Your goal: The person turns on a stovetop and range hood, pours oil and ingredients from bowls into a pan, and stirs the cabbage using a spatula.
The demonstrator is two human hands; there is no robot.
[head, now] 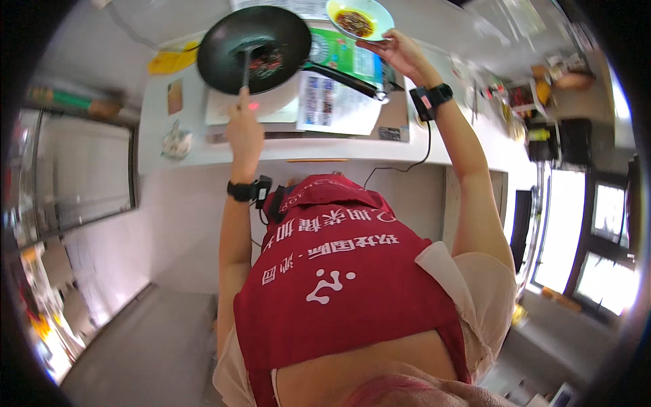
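A dark wok [218,56] stands at the back of the white counter, with red and dark bits of food [267,63] in it. My left hand [245,129] grips the handle of a metal spatula [247,68], whose head rests inside the wok. My right hand [402,56] holds a pale bowl [384,20] by its near rim, to the right of the wok. Brown sauce with dark solids and yellowish oil [354,23] lies in the bowl. The wok's black handle [343,81] points right, over printed sheets, and nothing grips it.
Printed sheets [351,114] and a green booklet [338,51] lie beside the wok. A yellow cloth-like item [170,61], a phone-like rectangle [175,96] and a small plastic bag [176,142] are at the left. A black cable [430,147] hangs from the right wrist device over the counter's front edge.
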